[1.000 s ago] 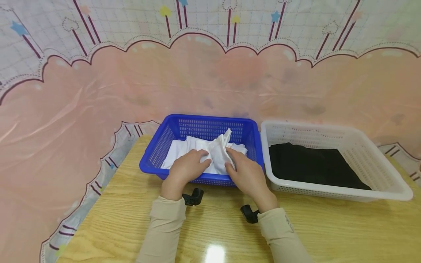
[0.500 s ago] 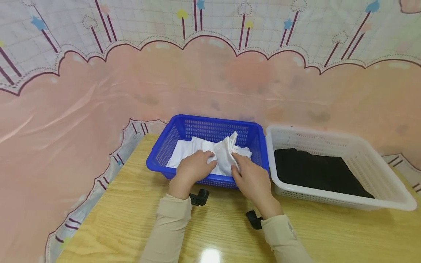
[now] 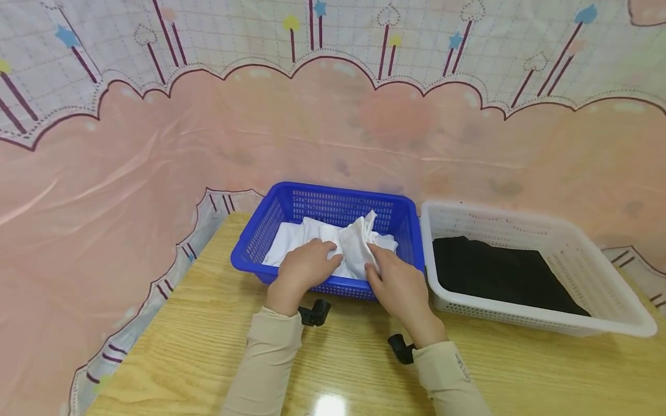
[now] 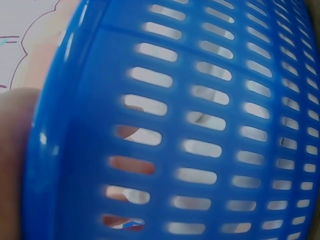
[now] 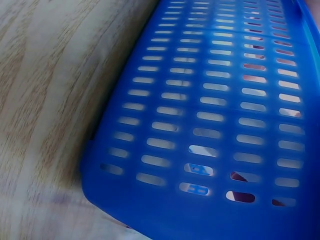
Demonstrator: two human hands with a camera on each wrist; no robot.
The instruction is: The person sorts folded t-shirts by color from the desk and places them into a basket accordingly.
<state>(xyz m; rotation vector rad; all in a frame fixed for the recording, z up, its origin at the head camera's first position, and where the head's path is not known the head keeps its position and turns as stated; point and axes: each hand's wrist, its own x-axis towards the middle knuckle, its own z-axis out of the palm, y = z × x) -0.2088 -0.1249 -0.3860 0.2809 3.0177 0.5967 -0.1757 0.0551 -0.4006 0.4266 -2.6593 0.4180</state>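
In the head view both hands reach over the near rim of a blue plastic basket. Folded white cloths lie inside it. My left hand has thumb and fingers bent on the white cloth near the basket's middle. The right hand pinches the same cloth at its right side, where a fold stands up in a peak. In both wrist views the slotted basket wall fills most of the picture. It largely hides the fingers and cloth, with bits of both showing through the slots.
Right beside the blue basket stands a white plastic basket with folded black cloth in it. Both rest on a wooden table. A pink patterned curtain hangs close behind. Black wrist cameras stick out inward from the wrists.
The head view has shifted slightly, moving the whole scene rightward in the picture. The raised fold of white cloth has changed shape a little. Both hands stay at nearly the same spots on it.
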